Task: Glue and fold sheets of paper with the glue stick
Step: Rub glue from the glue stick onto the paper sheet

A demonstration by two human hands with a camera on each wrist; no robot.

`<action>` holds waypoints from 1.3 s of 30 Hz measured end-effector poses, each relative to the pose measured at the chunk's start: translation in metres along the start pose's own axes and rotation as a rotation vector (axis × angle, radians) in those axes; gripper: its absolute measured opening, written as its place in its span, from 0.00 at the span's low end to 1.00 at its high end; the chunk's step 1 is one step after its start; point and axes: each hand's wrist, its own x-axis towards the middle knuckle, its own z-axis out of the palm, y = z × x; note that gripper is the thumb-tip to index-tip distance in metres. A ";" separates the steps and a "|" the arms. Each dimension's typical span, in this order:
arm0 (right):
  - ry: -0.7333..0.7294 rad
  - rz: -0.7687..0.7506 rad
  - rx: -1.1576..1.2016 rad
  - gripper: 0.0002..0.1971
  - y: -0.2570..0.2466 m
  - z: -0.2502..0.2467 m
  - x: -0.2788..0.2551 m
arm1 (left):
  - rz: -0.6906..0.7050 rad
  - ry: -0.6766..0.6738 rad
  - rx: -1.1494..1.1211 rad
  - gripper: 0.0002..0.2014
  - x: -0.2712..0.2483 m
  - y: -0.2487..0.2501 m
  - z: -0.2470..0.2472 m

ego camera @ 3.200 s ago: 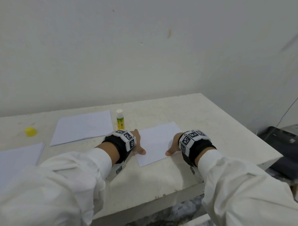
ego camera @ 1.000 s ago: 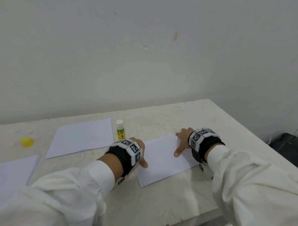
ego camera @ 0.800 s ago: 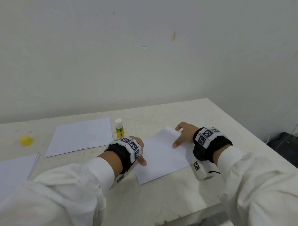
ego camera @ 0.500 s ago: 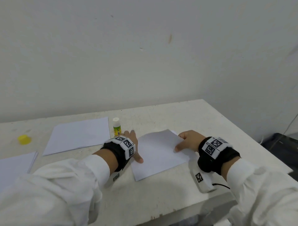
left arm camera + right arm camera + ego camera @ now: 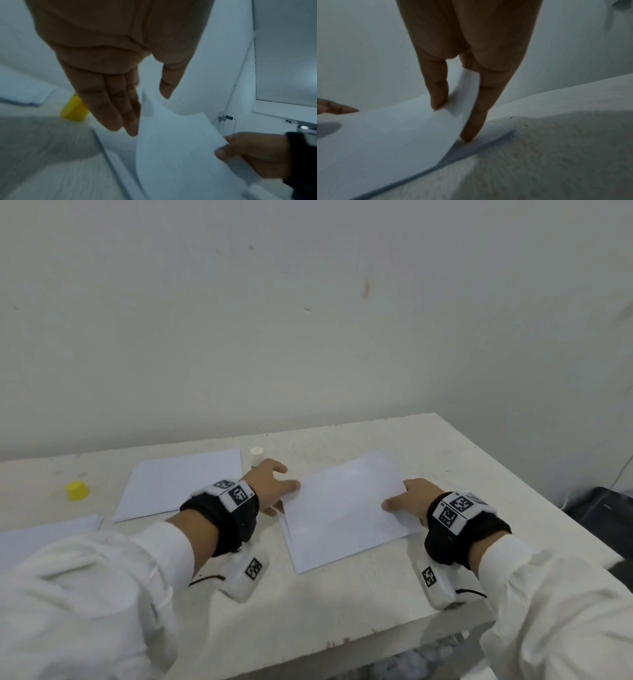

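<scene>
A white sheet [image 5: 342, 508] lies at the table's middle on top of another sheet whose edge [image 5: 285, 525] peeks out at the left. My right hand [image 5: 404, 502] pinches the top sheet's right edge, thumb [image 5: 436, 102] above and a finger [image 5: 471, 132] beneath, so that edge curls up off the table. My left hand [image 5: 275, 484] has straight fingers [image 5: 111, 108] touching the sheet's left edge [image 5: 142, 121]. The uncapped glue stick [image 5: 256, 456] stands just behind the left hand, its yellow body [image 5: 73, 108] showing in the left wrist view.
The yellow cap [image 5: 77, 490] sits at the far left of the pale table [image 5: 342, 604]. A stack of paper [image 5: 178, 484] lies left of the glue stick and another stack [image 5: 44, 532] at the left edge. A wall rises behind; a dark object [image 5: 603, 515] is beyond the right edge.
My right hand slid from the sheet's far corner back along its right edge, took hold there and lifted it. The left hand stopped pressing flat and now touches the left edge.
</scene>
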 end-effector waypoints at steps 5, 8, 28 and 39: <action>0.073 0.014 -0.099 0.30 -0.009 0.006 -0.009 | 0.034 -0.124 -0.056 0.35 -0.027 -0.026 0.025; 0.020 0.033 0.096 0.42 -0.013 0.013 -0.017 | 0.009 -0.223 0.016 0.20 -0.036 -0.020 0.030; -0.303 -0.300 -0.881 0.31 -0.024 0.067 -0.088 | -0.280 -0.223 -0.537 0.13 -0.039 -0.016 0.045; -0.191 -0.013 -0.969 0.16 -0.025 0.017 -0.042 | -0.229 -0.180 -0.141 0.26 -0.053 -0.048 -0.011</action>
